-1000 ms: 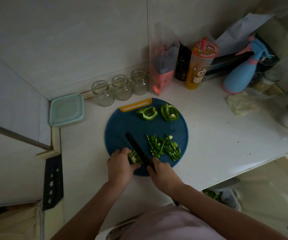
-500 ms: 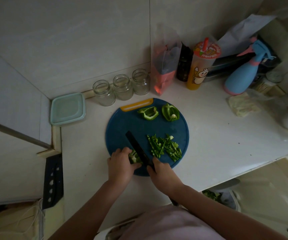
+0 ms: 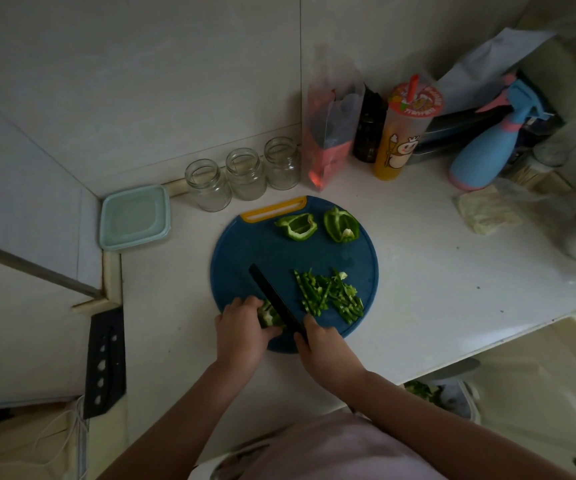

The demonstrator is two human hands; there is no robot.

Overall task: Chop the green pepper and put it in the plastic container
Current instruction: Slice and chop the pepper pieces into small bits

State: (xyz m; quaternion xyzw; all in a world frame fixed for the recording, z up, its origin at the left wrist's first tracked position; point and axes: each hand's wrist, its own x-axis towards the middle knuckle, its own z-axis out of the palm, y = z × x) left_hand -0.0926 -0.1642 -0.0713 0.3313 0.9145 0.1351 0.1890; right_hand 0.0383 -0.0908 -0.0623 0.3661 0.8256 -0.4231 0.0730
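1. My left hand (image 3: pixel 241 332) sits at the near edge of the blue cutting board (image 3: pixel 245 251), fingers curled over a pepper piece (image 3: pixel 268 315) and pinning it down.
2. My right hand (image 3: pixel 324 351) is wrapped around the handle of the black knife (image 3: pixel 272 296). The blade angles far and left, right against the held piece beside my left fingers.
3. Both forearms come in from the near edge. The hands are close together but apart.
4. Right of the blade lies one heap of chopped strips (image 3: pixel 330 294).
5. At the board's far side lie two uncut pieces, the left chunk (image 3: pixel 297 226) and the right chunk (image 3: pixel 342 225), not touching.
6. The plastic container (image 3: pixel 135 216), pale green with its lid on, sits in the far-left corner of the white counter (image 3: pixel 418 289), well apart from the board.
7. Three glass jars (image 3: pixel 245 174) stand in a row against the wall, between the container and a plastic bag (image 3: pixel 330 133).
8. Farther right stand one dark bottle (image 3: pixel 369 129), one drink cup (image 3: pixel 404 133) with a straw, and one blue spray bottle (image 3: pixel 487 147).
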